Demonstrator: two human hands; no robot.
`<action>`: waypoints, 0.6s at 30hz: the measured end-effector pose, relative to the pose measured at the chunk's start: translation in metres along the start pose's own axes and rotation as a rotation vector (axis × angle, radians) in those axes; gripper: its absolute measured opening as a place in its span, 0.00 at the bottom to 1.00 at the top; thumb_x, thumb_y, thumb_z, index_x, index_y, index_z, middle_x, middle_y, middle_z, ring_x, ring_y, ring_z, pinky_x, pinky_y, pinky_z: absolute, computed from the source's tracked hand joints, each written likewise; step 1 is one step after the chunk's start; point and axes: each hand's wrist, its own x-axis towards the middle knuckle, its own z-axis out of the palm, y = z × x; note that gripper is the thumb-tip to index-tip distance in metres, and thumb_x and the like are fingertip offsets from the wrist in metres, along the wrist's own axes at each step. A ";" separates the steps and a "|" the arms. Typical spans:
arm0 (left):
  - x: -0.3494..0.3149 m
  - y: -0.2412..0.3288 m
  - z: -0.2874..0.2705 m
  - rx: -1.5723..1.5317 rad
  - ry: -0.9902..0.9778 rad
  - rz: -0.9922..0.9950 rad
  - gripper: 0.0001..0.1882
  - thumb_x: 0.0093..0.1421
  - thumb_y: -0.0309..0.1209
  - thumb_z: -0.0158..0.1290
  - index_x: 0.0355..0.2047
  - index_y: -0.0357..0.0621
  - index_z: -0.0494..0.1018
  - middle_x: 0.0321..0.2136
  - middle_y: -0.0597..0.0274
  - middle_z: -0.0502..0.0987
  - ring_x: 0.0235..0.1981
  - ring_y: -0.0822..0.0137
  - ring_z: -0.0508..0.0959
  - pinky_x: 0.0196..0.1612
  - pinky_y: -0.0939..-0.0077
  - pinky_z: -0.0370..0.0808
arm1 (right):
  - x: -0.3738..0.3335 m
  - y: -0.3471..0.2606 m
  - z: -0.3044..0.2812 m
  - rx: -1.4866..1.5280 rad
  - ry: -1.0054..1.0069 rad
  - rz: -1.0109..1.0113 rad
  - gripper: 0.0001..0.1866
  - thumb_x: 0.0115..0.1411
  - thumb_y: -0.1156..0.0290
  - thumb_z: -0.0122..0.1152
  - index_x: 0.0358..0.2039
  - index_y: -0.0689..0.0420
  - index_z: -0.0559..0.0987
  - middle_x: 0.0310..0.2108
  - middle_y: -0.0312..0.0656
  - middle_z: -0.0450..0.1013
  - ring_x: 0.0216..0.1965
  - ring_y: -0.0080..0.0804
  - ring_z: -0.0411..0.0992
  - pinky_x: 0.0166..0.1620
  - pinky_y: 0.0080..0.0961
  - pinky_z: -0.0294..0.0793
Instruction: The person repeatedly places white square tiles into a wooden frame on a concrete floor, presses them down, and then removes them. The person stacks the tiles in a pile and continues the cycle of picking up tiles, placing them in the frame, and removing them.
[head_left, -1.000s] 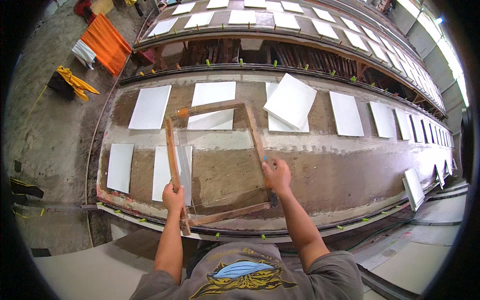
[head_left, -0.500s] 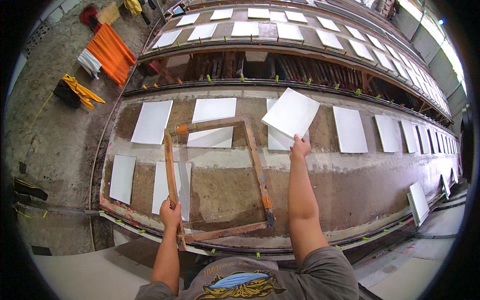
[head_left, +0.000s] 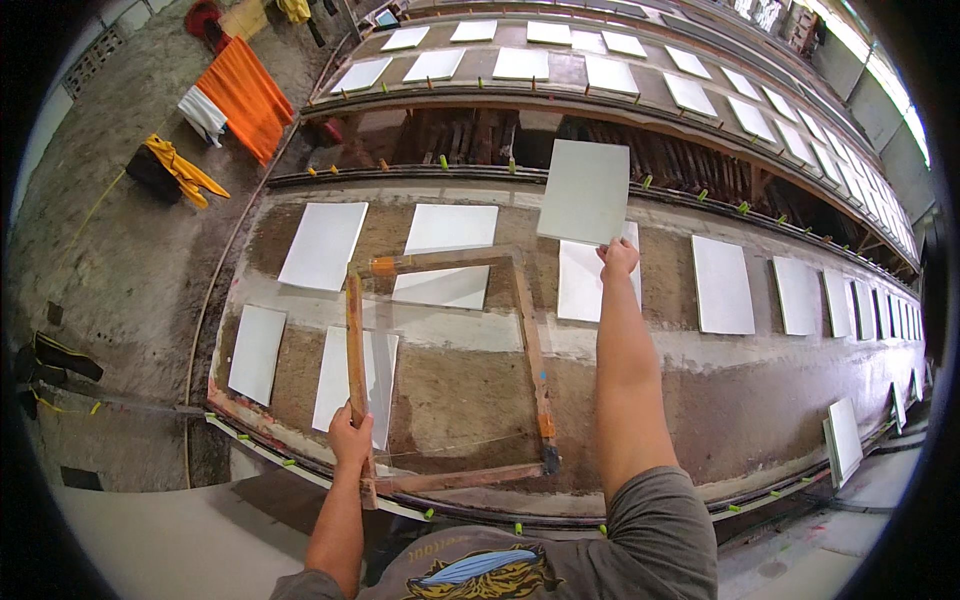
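My left hand [head_left: 350,437] is closed round the left bar of a wooden screen frame [head_left: 531,345], near its lower corner. Thin see-through mesh spans the frame, with orange tape on the wood, and white sheets show through it. At the far side of the table, my right hand [head_left: 619,257] pinches the lower right corner of a flat white sheet [head_left: 585,190]. That sheet is raised and hides part of the table's far edge. Just below it, another white sheet [head_left: 578,288] lies on the table.
More white sheets [head_left: 722,285] lie in rows along the long stained table [head_left: 470,375]. Green clips [head_left: 288,462] line its edge rails. Several sheets lean at the near right edge [head_left: 843,440]. A second table with sheets stands beyond; cloths [head_left: 245,100] hang at the left.
My right hand has lifted the white sheet farther away and turned it from a diagonal tilt to nearly straight. More of the sheet below shows. The frame stays in my left hand.
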 end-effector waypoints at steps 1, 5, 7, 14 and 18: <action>0.003 -0.003 0.001 0.007 -0.001 0.019 0.20 0.53 0.30 0.64 0.46 0.35 0.78 0.34 0.48 0.79 0.37 0.46 0.80 0.41 0.56 0.76 | 0.008 0.000 -0.001 -0.059 0.048 -0.032 0.17 0.67 0.75 0.58 0.53 0.71 0.75 0.36 0.50 0.78 0.28 0.34 0.79 0.30 0.30 0.85; 0.004 -0.008 0.007 0.014 0.004 0.077 0.23 0.52 0.32 0.64 0.47 0.35 0.78 0.33 0.48 0.78 0.37 0.45 0.79 0.40 0.55 0.76 | 0.002 0.006 -0.018 -0.455 0.247 -0.352 0.20 0.63 0.68 0.64 0.51 0.69 0.77 0.36 0.52 0.80 0.31 0.44 0.80 0.36 0.35 0.81; 0.007 -0.005 0.008 0.001 -0.004 0.083 0.25 0.52 0.33 0.64 0.49 0.34 0.77 0.34 0.47 0.78 0.38 0.45 0.79 0.41 0.55 0.76 | -0.024 0.021 -0.051 -0.856 0.358 -0.861 0.22 0.62 0.64 0.67 0.50 0.67 0.78 0.36 0.53 0.80 0.33 0.51 0.80 0.40 0.39 0.80; -0.002 -0.028 0.013 0.035 -0.013 0.057 0.28 0.54 0.36 0.64 0.52 0.31 0.76 0.37 0.43 0.79 0.40 0.43 0.79 0.43 0.53 0.76 | -0.291 0.026 -0.133 -1.212 -0.638 -0.305 0.31 0.62 0.52 0.67 0.57 0.62 0.74 0.39 0.55 0.78 0.42 0.49 0.79 0.45 0.41 0.77; 0.002 -0.032 0.016 0.024 -0.007 0.069 0.24 0.55 0.36 0.64 0.49 0.33 0.77 0.36 0.45 0.79 0.39 0.44 0.79 0.42 0.53 0.76 | -0.330 0.037 -0.152 -1.231 -0.650 -0.464 0.38 0.60 0.58 0.67 0.65 0.61 0.66 0.51 0.57 0.74 0.49 0.55 0.76 0.50 0.45 0.76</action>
